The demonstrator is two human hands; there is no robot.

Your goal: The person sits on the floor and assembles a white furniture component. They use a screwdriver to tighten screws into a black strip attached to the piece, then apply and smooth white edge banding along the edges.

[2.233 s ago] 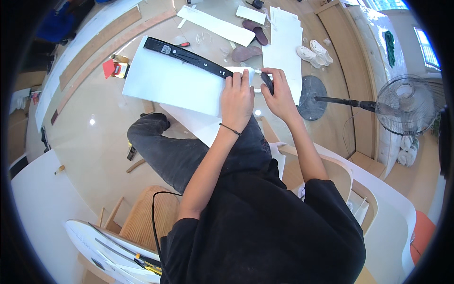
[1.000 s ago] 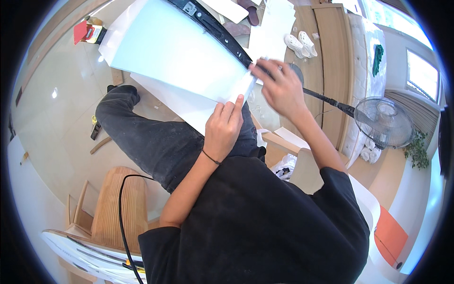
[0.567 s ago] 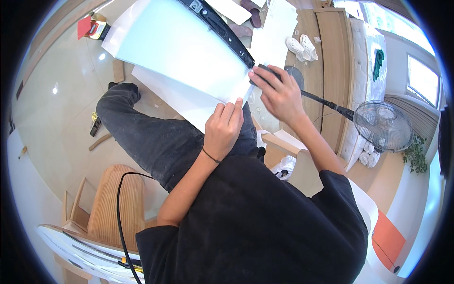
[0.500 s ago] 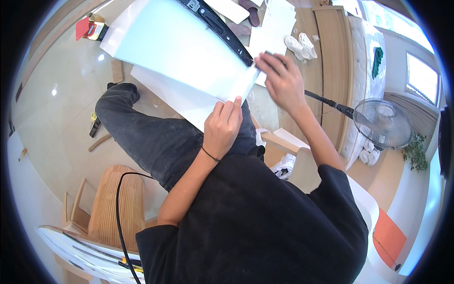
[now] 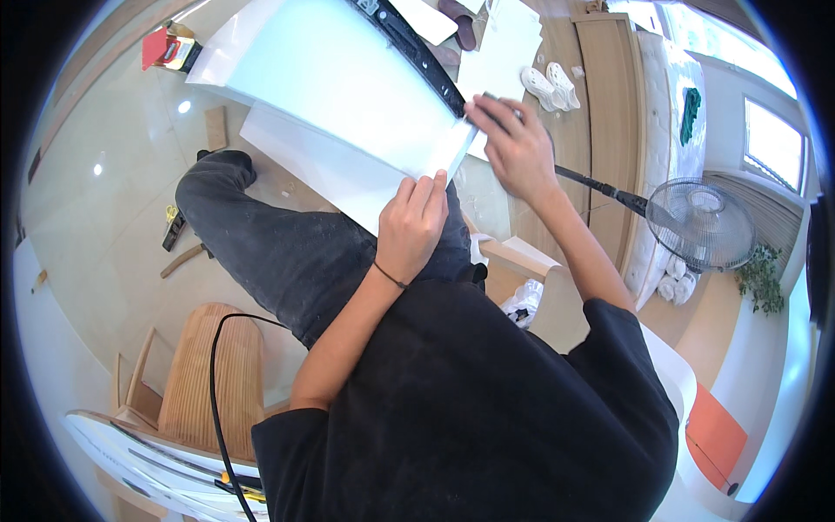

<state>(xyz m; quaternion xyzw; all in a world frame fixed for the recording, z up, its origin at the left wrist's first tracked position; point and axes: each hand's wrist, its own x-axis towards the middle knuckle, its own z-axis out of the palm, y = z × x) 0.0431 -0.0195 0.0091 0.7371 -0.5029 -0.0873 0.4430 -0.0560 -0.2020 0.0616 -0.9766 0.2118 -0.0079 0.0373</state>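
A large white sheet (image 5: 348,104) lies slanted over my lap, with a second white sheet (image 5: 296,152) under it. My left hand (image 5: 412,222) is closed on the near corner edge of the upper sheet, fingertips on a narrow strip along its border. At the same edge, farther up, my right hand (image 5: 513,143) has curled fingers around a small dark object, mostly hidden by the fingers. Its fingertips are by the end of a long black slotted bar (image 5: 417,56) that rests along the sheet's far right side.
A standing fan (image 5: 703,224) is at the right, near a mattress (image 5: 665,113). White clogs (image 5: 551,87) and white sheets (image 5: 500,52) lie on the floor ahead. A ribbed wooden piece (image 5: 209,374) is at the lower left, with a black cable (image 5: 215,383) across it. A cutter-like tool (image 5: 173,229) lies left of my leg.
The upper sheet and black bar have shifted slightly right in view. My left hand has edged up and right a little; my right hand stays at the bar's end with a slight shift left.
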